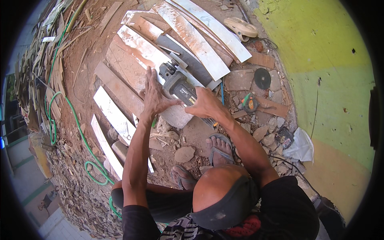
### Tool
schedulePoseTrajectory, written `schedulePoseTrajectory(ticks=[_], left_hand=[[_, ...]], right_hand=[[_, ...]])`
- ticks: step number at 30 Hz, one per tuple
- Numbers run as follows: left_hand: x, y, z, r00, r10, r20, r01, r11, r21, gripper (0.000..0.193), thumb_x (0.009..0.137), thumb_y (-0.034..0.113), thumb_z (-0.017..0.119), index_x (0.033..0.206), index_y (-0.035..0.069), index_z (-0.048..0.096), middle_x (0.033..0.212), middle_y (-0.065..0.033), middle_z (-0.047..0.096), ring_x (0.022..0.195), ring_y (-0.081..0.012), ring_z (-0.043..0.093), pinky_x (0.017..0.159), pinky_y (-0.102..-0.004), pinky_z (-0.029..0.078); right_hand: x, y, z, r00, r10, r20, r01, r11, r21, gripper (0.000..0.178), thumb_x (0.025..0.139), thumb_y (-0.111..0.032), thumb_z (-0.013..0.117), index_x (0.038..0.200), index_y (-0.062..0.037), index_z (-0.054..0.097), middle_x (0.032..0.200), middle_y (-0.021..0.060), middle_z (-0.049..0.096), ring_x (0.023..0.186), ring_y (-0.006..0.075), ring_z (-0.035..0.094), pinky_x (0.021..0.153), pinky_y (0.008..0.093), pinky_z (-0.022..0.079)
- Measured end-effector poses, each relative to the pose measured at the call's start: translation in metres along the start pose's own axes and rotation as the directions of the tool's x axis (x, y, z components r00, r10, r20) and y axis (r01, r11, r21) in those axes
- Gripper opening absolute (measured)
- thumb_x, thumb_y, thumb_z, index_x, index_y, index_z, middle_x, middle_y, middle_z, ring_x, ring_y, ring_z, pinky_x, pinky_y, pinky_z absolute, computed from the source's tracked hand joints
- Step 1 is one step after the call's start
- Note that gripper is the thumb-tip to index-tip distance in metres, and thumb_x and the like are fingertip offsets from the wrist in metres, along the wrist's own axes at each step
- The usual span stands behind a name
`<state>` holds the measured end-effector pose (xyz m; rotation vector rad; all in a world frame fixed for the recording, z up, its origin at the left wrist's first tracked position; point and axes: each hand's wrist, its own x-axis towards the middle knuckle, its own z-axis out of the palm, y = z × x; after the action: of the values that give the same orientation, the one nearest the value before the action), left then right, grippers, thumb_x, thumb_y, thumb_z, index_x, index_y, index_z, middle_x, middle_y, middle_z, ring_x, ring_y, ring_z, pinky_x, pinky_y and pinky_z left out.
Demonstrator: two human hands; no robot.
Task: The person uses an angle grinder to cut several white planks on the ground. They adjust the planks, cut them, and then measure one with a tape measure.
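Observation:
My right hand (209, 105) is wrapped round the body of a dark angle grinder (181, 87). The grinder's head rests on or just above a long white board (146, 50) with reddish dust on it; contact is hard to tell. Beside the tool, my left hand (155, 97) lies with fingers stretched out and thumb apart, fingertips at the board's near end. The thumb reaches toward the grinder's body. Below both hands sits a pale flat stone (175, 116), partly hidden by them. The grinder's disc is hidden from this view.
More white boards (202, 48) lie stacked ahead, and narrow strips (114, 114) lie to the left. At right are a black disc (262, 78), a tape measure (250, 103), a beige clog (241, 28), rubble and a painted wall (328, 80). A green hose (82, 134) winds at left.

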<state>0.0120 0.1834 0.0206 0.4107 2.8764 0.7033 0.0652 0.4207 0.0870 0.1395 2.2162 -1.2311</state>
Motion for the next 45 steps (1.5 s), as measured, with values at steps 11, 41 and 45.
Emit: schedulePoseTrajectory(ticks=[11, 41, 45], left_hand=[[-0.001, 0.004, -0.002, 1.000, 0.006, -0.008, -0.006, 1.000, -0.008, 0.169, 0.029, 0.063, 0.099, 0.162, 0.001, 0.013, 0.170, -0.0259, 0.006, 0.157, -0.0426, 0.010, 0.126, -0.0547, 0.022], [0.000, 0.002, -0.001, 1.000, 0.012, -0.020, -0.012, 1.000, -0.009, 0.171, 0.027, 0.066, 0.098, 0.161, 0.001, 0.013, 0.169, -0.0266, 0.008, 0.157, -0.0421, 0.011, 0.126, -0.0553, 0.022], [-0.001, 0.007, -0.004, 1.000, -0.019, -0.006, 0.019, 1.000, 0.006, 0.173, 0.027, 0.066, 0.098, 0.162, 0.002, 0.011, 0.169, -0.0267, 0.008, 0.157, -0.0419, 0.010, 0.124, -0.0582, 0.024]], right_hand=[[-0.003, 0.005, 0.003, 0.999, -0.018, -0.040, 0.017, 1.000, -0.024, 0.047, 0.066, -0.023, 0.077, 0.098, 0.0104, 0.068, 0.089, 0.0305, 0.073, 0.084, 0.0399, 0.075, 0.074, 0.0451, 0.059], [-0.021, 0.018, 0.006, 0.997, -0.018, -0.076, 0.018, 1.000, -0.004, 0.045, 0.065, -0.024, 0.076, 0.094, 0.0088, 0.065, 0.078, 0.0243, 0.070, 0.069, 0.0338, 0.070, 0.069, 0.0438, 0.056], [-0.026, 0.018, 0.005, 0.996, -0.018, -0.083, 0.019, 1.000, 0.015, 0.046, 0.065, -0.024, 0.077, 0.093, 0.0090, 0.065, 0.079, 0.0246, 0.070, 0.069, 0.0341, 0.070, 0.069, 0.0438, 0.056]])
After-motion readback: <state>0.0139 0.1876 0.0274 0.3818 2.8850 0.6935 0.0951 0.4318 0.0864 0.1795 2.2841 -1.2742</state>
